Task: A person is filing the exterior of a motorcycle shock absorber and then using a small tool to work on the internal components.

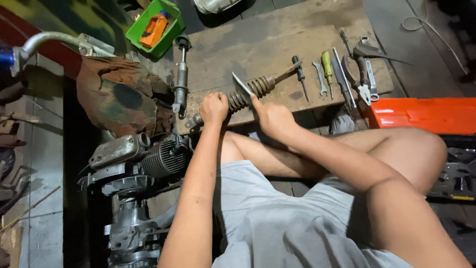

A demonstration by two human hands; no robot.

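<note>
Left hand [213, 107] is what we note first: fist closed around the lower end of a rusty coil-spring shock absorber [248, 92], which lies slanted across the near edge of the worn wooden plank platform [277, 44]. Right hand [272, 119] grips a flat grey metal blade [241, 83], fingers wrapped round its lower end; the blade's tip rests against the spring coils.

We see the shock's thin rod end pointing toward the platform's middle, its lower eye overhanging the near edge beside the left fist.

Along the platform's right side we log a row of tools, well apart from the hands: a dark screwdriver [300, 75], a small grey spanner [321, 79], a yellow-handled screwdriver [327, 67] and pliers [363, 79]. A second, bare grey damper tube [181, 79] lies by the left edge. At the far left corner sits a green plastic tray [151, 37] holding an orange item.

Below the left edge we note a finned grey engine [148, 159] on the floor. An orange plastic panel [421, 115] lies just past the right edge.
</note>
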